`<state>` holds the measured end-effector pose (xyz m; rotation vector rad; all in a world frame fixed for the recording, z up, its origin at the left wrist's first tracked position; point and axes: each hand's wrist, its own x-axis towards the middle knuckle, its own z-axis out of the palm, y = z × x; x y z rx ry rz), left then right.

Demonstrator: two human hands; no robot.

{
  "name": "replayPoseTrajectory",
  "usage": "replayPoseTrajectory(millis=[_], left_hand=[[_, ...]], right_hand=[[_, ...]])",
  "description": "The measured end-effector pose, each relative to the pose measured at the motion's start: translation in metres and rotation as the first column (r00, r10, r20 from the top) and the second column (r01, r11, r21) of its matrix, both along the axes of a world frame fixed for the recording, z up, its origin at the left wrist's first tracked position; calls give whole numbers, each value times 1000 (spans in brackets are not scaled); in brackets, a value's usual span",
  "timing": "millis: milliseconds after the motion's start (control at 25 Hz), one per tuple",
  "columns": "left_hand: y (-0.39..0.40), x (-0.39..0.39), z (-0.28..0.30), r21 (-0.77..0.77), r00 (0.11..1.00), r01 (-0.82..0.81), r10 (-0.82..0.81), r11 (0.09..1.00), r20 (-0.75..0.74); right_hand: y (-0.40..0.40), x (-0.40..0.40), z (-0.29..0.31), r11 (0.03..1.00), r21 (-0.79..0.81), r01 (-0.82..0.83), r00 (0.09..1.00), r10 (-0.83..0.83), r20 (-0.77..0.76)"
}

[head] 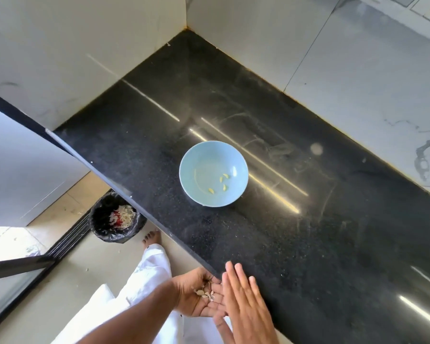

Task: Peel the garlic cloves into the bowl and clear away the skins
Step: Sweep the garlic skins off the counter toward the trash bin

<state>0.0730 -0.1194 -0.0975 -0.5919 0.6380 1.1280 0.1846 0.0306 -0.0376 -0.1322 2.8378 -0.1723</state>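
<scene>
A pale blue bowl (213, 174) sits in the middle of the black stone counter (308, 232) with several peeled yellow garlic cloves (221, 183) in its bottom. My left hand (199, 292) is cupped palm up just below the counter's front edge, with a small heap of dry garlic skins (206, 292) lying in the palm. My right hand (243, 296) is flat, fingers straight and together, its edge against the left palm at the counter's edge. It holds nothing.
A bin lined with a black bag (116, 219) stands on the floor to the left, below the counter, with white and red scraps inside. Tiled walls close the counter at the back and left. A bare foot (152, 238) and white trousers are beneath me.
</scene>
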Motion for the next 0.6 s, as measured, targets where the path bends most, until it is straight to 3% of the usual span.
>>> replayPoseTrajectory(millis=[40,80,120,160,200,240,320,400,480,600], left_hand=[[-7,-2,10,1,1000,-27,27,1000,2],[-20,-3,13,19,997,-69,70,997,-43],[-36,-2,17,-1,983,-126,125,992,-135],[-53,-2,14,-26,960,-198,189,980,-207],[-73,-5,10,-61,936,-283,262,957,-233],[-96,-8,6,-101,915,-362,333,927,-227],[-133,-9,4,-181,841,-540,520,822,-148],[-178,-15,5,-194,706,-707,691,680,-154],[-210,-26,0,-279,557,-823,798,495,-229],[-248,-58,-42,-444,358,-877,865,182,-353]], right_hand=[[-26,-8,-8,995,4,-103,986,102,135],[-41,-2,-29,989,-73,-128,978,138,156],[-65,-10,-47,992,127,-13,938,-32,344],[-79,-16,-52,990,115,-77,931,30,365],[-91,-17,-41,966,-169,-194,918,239,316],[-96,-17,-31,863,-303,-405,872,464,157],[-96,-51,-7,869,-267,-417,891,448,66],[-138,-96,-6,756,-365,-543,795,603,67],[-183,-124,-19,706,-455,-543,765,639,78],[-252,-157,-64,741,-612,-276,760,558,333]])
